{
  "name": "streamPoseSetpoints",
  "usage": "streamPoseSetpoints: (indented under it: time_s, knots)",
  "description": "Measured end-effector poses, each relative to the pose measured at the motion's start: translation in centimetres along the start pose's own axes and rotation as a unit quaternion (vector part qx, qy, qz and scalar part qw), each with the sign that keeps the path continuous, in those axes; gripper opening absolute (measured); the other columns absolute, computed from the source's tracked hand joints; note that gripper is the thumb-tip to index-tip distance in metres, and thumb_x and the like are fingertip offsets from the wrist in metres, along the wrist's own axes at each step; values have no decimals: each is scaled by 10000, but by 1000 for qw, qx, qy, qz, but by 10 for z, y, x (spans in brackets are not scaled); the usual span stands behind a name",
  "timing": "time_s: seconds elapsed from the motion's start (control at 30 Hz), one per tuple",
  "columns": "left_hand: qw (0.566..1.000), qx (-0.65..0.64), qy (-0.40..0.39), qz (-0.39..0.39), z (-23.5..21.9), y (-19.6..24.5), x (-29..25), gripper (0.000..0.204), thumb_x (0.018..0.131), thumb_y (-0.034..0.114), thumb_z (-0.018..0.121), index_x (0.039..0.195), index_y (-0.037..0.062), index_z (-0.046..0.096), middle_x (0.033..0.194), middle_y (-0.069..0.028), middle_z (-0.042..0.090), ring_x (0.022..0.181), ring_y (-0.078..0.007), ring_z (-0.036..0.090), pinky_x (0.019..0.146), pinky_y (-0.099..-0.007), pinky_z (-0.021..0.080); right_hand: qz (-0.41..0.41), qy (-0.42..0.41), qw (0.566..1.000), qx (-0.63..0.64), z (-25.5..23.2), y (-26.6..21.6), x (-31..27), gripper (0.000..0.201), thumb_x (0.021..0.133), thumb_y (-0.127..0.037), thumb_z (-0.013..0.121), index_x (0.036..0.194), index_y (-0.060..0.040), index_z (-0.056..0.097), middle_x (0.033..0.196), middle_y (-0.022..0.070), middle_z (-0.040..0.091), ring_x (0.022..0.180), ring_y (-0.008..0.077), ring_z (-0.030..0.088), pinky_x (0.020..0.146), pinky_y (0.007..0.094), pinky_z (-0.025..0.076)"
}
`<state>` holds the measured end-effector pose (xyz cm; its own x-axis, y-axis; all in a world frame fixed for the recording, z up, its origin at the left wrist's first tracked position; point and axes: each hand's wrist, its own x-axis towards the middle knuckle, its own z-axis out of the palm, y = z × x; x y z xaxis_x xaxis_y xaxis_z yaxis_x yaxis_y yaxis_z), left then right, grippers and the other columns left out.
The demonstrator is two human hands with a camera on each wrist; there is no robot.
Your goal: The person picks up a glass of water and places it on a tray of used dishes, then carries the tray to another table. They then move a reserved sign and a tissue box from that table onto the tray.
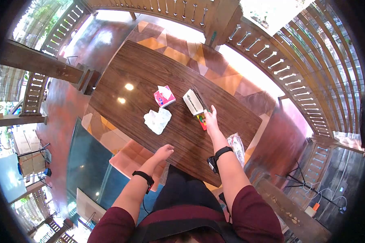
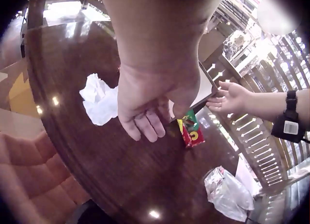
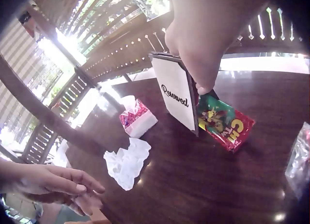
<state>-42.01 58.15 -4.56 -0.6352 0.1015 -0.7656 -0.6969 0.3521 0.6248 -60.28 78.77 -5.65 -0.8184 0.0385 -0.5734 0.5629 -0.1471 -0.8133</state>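
Observation:
My right hand (image 1: pixel 210 117) reaches over the table at the side of a white "Reserved" table sign (image 1: pixel 194 102) with a dark frame. Its fingers look extended in the left wrist view, with the thumb right by the top corner of a snack packet (image 3: pixel 225 123). Red, green and yellow, the packet sits against the sign's edge, partly hidden behind it. Over the near table edge, my left hand (image 1: pixel 164 152) hangs with loosely bent fingers and holds nothing. Farther in lie a crumpled white tissue or bag (image 1: pixel 158 120) and a pink tissue box (image 1: pixel 164 96).
A clear plastic bag (image 1: pixel 236 148) lies at the right end of the brown wooden table (image 1: pixel 129 69). A pink cushioned seat (image 1: pixel 129 162) stands by the near left edge. Wooden railings (image 1: pixel 263 56) run beyond the table, and a tripod with cables stands at the right.

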Motion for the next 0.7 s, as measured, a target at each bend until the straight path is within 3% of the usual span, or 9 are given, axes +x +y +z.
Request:
streamPoseSetpoints:
  time_s: [0.2, 0.33, 0.37, 0.47, 0.6, 0.63, 0.7]
  knots:
    - [997, -63, -20, 30, -13, 27, 11, 277, 771, 174, 510, 1011, 37, 499, 872, -71, 553, 758, -142, 523, 681, -265, 429, 4, -23, 997, 69, 4, 21, 26, 413, 827, -127, 466, 1209, -32, 342, 1164, 103, 416, 1041, 172, 410, 869, 255, 318]
    - [995, -77, -40, 39, -14, 31, 16, 273, 775, 162, 510, 1016, 34, 490, 889, -60, 542, 754, -129, 511, 670, -261, 427, 59, 1, 993, 100, -1, 25, 4, 395, 824, -73, 451, 1203, -26, 353, 1088, 67, 467, 888, 108, 481, 744, 216, 394]
    - [996, -74, -44, 36, -14, 30, 18, 274, 775, 162, 510, 1015, 32, 489, 890, -61, 542, 759, -128, 511, 670, -260, 427, 43, 8, 993, 112, -2, 23, -7, 364, 834, -84, 435, 1193, -69, 380, 1060, 15, 478, 847, 82, 482, 688, 204, 407]
    - [995, -73, -55, 36, -8, 20, 27, 277, 774, 161, 510, 1015, 26, 483, 893, -65, 540, 765, -128, 508, 672, -257, 426, 33, 48, 984, 166, -13, 21, -34, 364, 823, -68, 447, 1183, -46, 395, 1045, 34, 482, 786, 65, 478, 657, 181, 394]
    - [993, -69, -59, 79, -3, 29, 32, 310, 770, 158, 510, 1044, 22, 462, 919, -85, 525, 782, -143, 498, 684, -264, 422, 57, 20, 988, 140, -36, 33, -59, 358, 822, -75, 447, 1178, -64, 409, 1127, 10, 443, 932, 93, 453, 770, 239, 382]
    - [992, -61, -57, 94, -1, 34, 33, 326, 767, 158, 512, 1057, 23, 454, 931, -92, 518, 793, -149, 495, 690, -268, 420, 59, 25, 988, 140, -40, 33, -66, 316, 829, -86, 442, 1144, -111, 451, 1101, -1, 461, 929, 97, 457, 766, 261, 401]
    - [988, -5, -19, 152, 0, 45, 34, 377, 751, 161, 528, 1089, 27, 430, 982, -115, 497, 842, -173, 489, 727, -285, 412, 64, 16, 986, 156, -46, 29, -84, 312, 829, -90, 445, 1141, -110, 454, 1091, 0, 468, 923, 100, 460, 768, 265, 399]
